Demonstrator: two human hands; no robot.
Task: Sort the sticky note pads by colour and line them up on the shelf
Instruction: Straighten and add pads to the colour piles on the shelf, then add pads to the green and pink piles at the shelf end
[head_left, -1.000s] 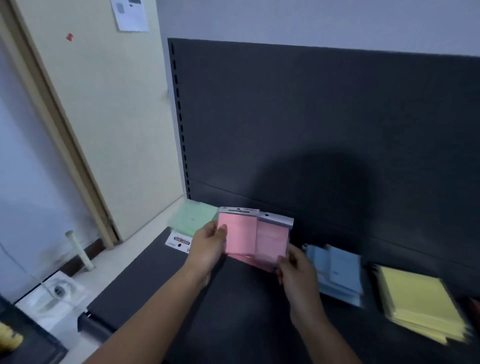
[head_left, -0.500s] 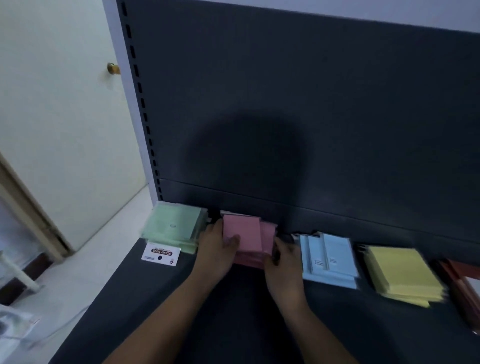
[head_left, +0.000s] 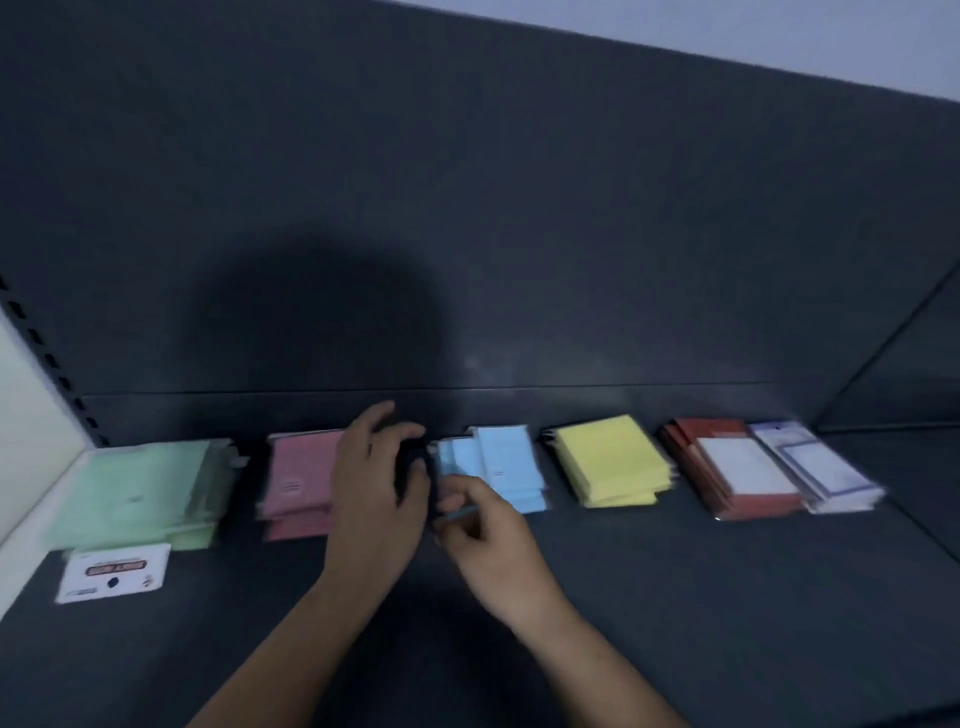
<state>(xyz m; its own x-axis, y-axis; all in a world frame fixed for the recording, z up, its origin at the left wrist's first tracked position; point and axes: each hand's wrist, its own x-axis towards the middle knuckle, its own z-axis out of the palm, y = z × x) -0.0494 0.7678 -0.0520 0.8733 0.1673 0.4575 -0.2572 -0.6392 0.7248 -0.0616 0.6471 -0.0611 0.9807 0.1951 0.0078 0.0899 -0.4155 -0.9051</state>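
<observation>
Left hand (head_left: 379, 483) hovers loosely spread, empty; right hand (head_left: 483, 530) pinches the blue pile (head_left: 506, 467) by its near corner. We judge sorting nearly done: green pile (head_left: 140, 488), pink pile (head_left: 298, 478) and yellow pile (head_left: 608, 457) line the shelf (head_left: 675, 597), needing squaring.

matt dark shelf (head_left: 675, 597), glossy-wrapped paper pads (head_left: 613, 462)

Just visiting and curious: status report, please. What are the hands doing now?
Left hand open above right edge of pink pile. Right hand pinching blue pad by blue pile. White label card loose before green pile.
</observation>
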